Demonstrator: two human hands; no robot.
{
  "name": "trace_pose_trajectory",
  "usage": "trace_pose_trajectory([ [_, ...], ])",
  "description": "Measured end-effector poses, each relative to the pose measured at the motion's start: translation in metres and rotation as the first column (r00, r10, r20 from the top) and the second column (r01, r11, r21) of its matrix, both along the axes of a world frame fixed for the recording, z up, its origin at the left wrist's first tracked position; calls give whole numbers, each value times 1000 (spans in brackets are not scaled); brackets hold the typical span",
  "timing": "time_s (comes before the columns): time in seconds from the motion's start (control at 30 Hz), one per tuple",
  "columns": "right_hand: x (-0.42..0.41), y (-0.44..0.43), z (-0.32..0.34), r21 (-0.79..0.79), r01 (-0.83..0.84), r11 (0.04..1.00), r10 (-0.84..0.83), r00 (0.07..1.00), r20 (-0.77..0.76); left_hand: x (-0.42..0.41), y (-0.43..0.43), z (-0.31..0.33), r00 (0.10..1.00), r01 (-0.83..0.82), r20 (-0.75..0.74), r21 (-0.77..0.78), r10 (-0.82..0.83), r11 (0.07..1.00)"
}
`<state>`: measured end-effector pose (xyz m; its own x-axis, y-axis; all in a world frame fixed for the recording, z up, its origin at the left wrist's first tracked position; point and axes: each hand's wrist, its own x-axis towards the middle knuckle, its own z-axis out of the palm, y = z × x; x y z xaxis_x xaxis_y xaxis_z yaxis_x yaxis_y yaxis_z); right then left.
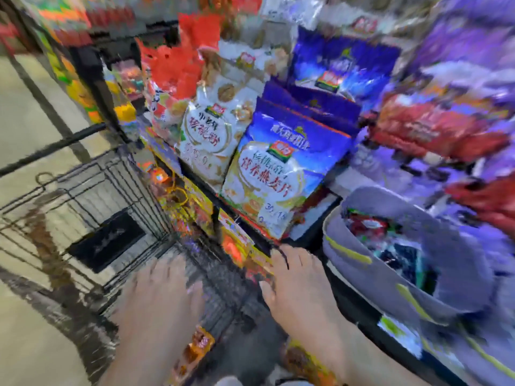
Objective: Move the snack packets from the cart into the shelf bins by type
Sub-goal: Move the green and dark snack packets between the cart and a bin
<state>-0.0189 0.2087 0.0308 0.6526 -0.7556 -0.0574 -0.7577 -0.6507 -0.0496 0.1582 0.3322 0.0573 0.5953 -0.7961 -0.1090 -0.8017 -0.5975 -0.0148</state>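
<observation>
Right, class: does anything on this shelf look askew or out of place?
Yes: the front blue bag tilts sideways toward the white bag, and its lower corner seems to overhang the shelf front. Blur hides finer detail.

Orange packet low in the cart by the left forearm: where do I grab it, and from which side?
Likely pinch the packet by its upper end, from above, with the left hand: it lies flat and slanted beside that forearm, the upper end bare. Blur hides finer detail.
</observation>
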Motion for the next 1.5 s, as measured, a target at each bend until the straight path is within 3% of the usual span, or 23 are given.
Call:
trace_pose_trajectory([
  [0.13,-67,-38,15,-14,187,982,-186,981,49,-47,-70,7,987,161,-13,-86,-163,983],
  [0.37,-185,-85,22,32,445,895,-444,878,177,-135,-174,8,890,453,52,-209,-453,867],
  [0.47,-224,-106,13,106,519,848,-529,840,122,-156,-207,5,851,517,30,-224,-525,826],
  [0.73,-258,-159,-11,449,500,741,-582,811,58,-162,-300,-21,810,520,-135,-280,-570,807],
  [0.93,-228,-182,-31,495,491,717,-566,824,3,-158,-335,-52,716,500,-369,-323,-593,804],
  [1.17,-218,-178,-46,525,490,696,-599,800,48,-152,-337,-69,697,456,-391,-404,-600,793],
  [1.3,-230,-176,-40,634,472,613,-726,653,216,-152,-337,-69,686,452,-410,-407,-601,794],
  [1.37,-236,-179,-26,689,410,598,-764,549,337,-153,-335,-63,674,489,-332,-468,-659,736],
  [1.43,-239,-182,-10,717,341,608,-774,455,440,-158,-330,-57,586,563,-219,-583,-780,586],
  [1.5,-237,-186,3,718,289,634,-761,401,510,-166,-324,-48,444,594,-270,-625,-854,507],
])
